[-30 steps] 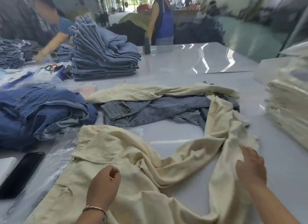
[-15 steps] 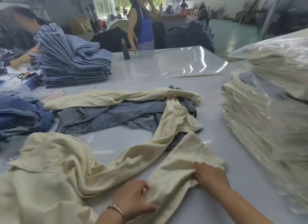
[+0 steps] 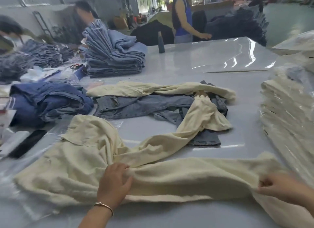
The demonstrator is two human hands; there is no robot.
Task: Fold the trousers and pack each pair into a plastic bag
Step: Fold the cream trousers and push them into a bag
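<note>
1. Cream trousers [image 3: 81, 163] lie spread on the grey table [image 3: 220, 58], near edge, waist to the left; one leg runs right across the near side, the other snakes far-right over a grey denim pair [image 3: 144, 105].
2. Step in hand, as I judge it: straightening the near leg before folding. Best done by keeping the crotch pinned while drawing the hem end taut to the right, then laying the far leg squarely on top (it needs lifting clear of the denim first).
3. Left hand [image 3: 115, 182]: fingers bent, bunching the cloth where the legs meet and pressing it down.
4. Right hand [image 3: 278, 187]: blurred, but fingers curled round the leg fabric near its right end.
5. Clear plastic bag [image 3: 25, 209] lies under the waist, near left.
6. Bagged cream stack [image 3: 288, 112] at right.
</note>
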